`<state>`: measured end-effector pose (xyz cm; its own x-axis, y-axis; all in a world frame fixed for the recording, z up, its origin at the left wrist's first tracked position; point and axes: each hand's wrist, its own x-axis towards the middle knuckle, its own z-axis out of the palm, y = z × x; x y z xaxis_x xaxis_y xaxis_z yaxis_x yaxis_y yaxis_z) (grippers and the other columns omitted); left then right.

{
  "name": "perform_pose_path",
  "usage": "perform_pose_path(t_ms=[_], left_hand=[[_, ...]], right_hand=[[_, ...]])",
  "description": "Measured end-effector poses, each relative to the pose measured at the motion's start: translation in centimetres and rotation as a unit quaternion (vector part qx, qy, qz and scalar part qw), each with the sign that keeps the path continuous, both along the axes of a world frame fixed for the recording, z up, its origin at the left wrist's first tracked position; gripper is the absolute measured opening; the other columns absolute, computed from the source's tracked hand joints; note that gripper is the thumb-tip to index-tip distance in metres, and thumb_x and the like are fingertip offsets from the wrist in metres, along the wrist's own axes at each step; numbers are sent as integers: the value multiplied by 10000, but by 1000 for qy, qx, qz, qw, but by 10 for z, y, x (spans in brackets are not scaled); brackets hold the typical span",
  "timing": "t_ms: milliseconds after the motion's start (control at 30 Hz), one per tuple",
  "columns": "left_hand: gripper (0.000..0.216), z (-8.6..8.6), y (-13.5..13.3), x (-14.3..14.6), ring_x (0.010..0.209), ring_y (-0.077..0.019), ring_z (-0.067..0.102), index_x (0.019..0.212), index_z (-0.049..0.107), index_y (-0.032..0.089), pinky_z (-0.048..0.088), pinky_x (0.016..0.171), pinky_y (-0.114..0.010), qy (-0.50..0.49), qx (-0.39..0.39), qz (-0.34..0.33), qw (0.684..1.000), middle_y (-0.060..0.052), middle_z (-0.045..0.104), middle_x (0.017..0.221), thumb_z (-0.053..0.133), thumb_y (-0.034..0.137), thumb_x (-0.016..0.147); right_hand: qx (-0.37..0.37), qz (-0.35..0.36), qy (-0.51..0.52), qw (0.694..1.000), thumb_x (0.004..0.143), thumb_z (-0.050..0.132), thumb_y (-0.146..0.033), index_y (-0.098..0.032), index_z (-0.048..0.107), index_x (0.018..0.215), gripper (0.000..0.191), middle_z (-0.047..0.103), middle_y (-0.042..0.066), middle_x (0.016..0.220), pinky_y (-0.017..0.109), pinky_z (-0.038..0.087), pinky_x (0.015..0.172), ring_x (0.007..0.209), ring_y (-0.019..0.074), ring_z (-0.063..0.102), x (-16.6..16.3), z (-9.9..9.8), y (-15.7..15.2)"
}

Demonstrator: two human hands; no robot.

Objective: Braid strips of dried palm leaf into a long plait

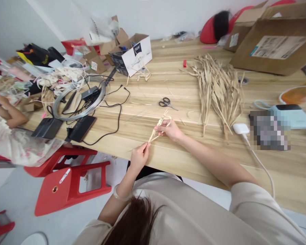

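Between my hands is a small woven straw piece (pixel 157 128), pale and narrow, with loose strands at its far tip. My left hand (pixel 140 154) pinches its near end just over the table's front edge. Fingers of my right hand (pixel 168 129) are closed on its side and on a loose straw strip that loops back beside it. Small black-handled scissors (pixel 165 102) lie on the table just beyond my hands. Two bundles of dry straw leaves (pixel 214 92) rest to the right of them.
Coiled wire (pixel 56 110), black cables and a power strip (pixel 90 92) crowd the left. Cardboard boxes (pixel 277 41) stand at the back. A white charger (pixel 241 128) and light-blue device (pixel 293 116) lie right. Red stools (pixel 73 187) and another person's arm (pixel 12 112) are left.
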<state>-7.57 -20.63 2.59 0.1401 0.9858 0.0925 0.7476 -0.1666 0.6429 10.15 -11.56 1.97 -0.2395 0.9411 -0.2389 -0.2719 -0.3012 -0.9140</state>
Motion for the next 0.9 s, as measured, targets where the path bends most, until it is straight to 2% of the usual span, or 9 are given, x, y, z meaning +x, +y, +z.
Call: perform_pose_path(t_ms=[233, 433, 700, 900], left_hand=[[363, 2, -4, -5, 431, -75, 412, 653, 514, 167, 318, 481, -198, -38, -35, 16, 999, 25, 471, 479, 398, 390, 914], [398, 1, -5, -4, 424, -79, 390, 579, 467, 175, 307, 480, -206, -40, -30, 28, 998, 29, 431, 446, 406, 393, 906], [369, 2, -5, -3, 450, -75, 380, 612, 472, 168, 298, 514, -211, -25, -11, 11, 1000, 31, 409, 484, 385, 360, 915], [389, 2, -5, -5, 446, -79, 392, 593, 465, 169, 298, 509, -212, -32, -25, 16, 999, 28, 416, 474, 388, 373, 915]], right_hand=[[-56, 35, 107, 992, 534, 827, -442, -117, 669, 633, 375, 649, 31, 553, 184, 428, 434, 487, 103, 610, -4, -2, -1], [-33, 63, 72, 995, 475, 859, -252, -108, 704, 670, 287, 648, 20, 554, 174, 410, 456, 494, 72, 571, -6, -4, -2], [-14, -8, 59, 998, 470, 856, -268, -136, 654, 587, 268, 642, 9, 553, 180, 371, 428, 487, 78, 563, -14, -11, -6], [-23, 14, 44, 999, 478, 848, -260, -142, 670, 648, 273, 652, 1, 569, 184, 383, 427, 456, 67, 539, -12, -12, -5]])
